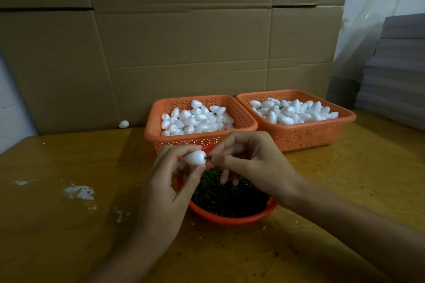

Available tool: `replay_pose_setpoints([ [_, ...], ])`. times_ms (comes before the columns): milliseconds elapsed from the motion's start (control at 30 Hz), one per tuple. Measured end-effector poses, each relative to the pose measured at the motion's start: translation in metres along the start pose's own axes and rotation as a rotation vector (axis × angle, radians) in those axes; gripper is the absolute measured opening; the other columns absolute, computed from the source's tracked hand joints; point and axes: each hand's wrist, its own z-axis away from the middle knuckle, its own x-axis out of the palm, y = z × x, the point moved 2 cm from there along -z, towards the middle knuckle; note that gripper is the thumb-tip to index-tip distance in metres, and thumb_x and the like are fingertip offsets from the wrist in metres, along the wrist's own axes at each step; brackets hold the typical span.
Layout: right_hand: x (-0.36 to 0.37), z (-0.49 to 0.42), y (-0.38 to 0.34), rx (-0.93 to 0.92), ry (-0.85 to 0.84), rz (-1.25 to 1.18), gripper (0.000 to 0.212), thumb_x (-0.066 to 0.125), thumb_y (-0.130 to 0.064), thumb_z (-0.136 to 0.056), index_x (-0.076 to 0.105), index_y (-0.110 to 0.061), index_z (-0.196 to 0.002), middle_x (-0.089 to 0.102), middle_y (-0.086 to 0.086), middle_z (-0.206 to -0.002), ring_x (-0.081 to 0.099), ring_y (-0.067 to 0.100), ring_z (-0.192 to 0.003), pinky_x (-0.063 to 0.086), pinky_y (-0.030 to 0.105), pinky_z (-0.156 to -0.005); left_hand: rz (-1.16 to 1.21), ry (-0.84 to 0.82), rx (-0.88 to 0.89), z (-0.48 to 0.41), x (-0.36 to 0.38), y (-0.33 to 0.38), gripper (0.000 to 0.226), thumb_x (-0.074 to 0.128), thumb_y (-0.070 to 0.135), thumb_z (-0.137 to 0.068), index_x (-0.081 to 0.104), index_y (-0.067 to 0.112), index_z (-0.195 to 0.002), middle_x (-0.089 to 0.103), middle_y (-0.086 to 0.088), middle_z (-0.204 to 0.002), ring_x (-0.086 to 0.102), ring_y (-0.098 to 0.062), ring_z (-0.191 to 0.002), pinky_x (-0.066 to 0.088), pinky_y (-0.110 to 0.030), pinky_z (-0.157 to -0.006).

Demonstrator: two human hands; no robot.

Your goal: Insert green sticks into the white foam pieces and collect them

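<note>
My left hand (169, 190) pinches a white egg-shaped foam piece (195, 157) between thumb and fingers, just above a round orange bowl (230, 219) full of green sticks (227, 193). My right hand (248, 161) pinches a thin green stick (208, 157) whose tip meets the right end of the foam piece. Behind the hands stand two orange perforated baskets: the left basket (153, 126) holds several plain foam pieces, and the right basket (345, 119) holds several more, with a green stick showing among them.
A wooden table (69, 225) carries white smears at the left. One loose foam piece (124, 124) lies by the cardboard wall (184, 41) at the back. Grey stacked sheets (395, 71) rise at the right edge.
</note>
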Motion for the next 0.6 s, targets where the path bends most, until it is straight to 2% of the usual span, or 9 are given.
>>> replay_pose_setpoints([
  [167,0.0033,0.0021,0.0019,-0.063,-0.037,0.134,0.012,0.073,-0.016,-0.097,0.063,-0.011,-0.101,0.080,0.002,-0.088,0.075,0.023,-0.062,0.057,0.034,-0.052,-0.024,-0.009,0.041,-0.0013,-0.0018,-0.0012,0.027,0.068,0.031,-0.097,0.067,0.033,-0.124,0.063,0.008,-0.120,0.067,-0.024,-0.108,0.060,-0.042,-0.084],
  [267,0.0024,0.0025,0.0030,-0.078,-0.036,0.145,0.018,0.073,-0.018,-0.097,0.057,-0.011,-0.102,0.080,0.002,-0.087,0.075,0.024,-0.062,0.058,0.038,-0.049,-0.021,-0.018,0.057,-0.0022,-0.0024,-0.0010,0.026,0.068,0.036,-0.096,0.068,0.033,-0.122,0.064,0.009,-0.118,0.066,-0.025,-0.106,0.057,-0.035,-0.083],
  [400,0.0005,0.0018,0.0052,-0.081,-0.054,0.159,0.018,0.072,-0.019,-0.097,0.057,-0.012,-0.102,0.079,0.001,-0.087,0.076,0.022,-0.063,0.058,0.036,-0.049,-0.026,-0.018,0.078,-0.0024,-0.0020,0.0002,0.027,0.068,0.036,-0.095,0.070,0.031,-0.121,0.063,0.010,-0.117,0.065,-0.023,-0.106,0.054,-0.025,-0.083],
  [600,0.0006,0.0014,0.0056,-0.106,-0.069,0.174,0.016,0.071,-0.020,-0.098,0.057,-0.015,-0.102,0.080,0.000,-0.092,0.076,0.021,-0.064,0.058,0.037,-0.048,-0.026,-0.006,0.058,-0.0017,-0.0014,-0.0002,0.033,0.069,0.036,-0.094,0.070,0.026,-0.126,0.063,0.008,-0.116,0.065,-0.025,-0.106,0.057,-0.034,-0.083],
])
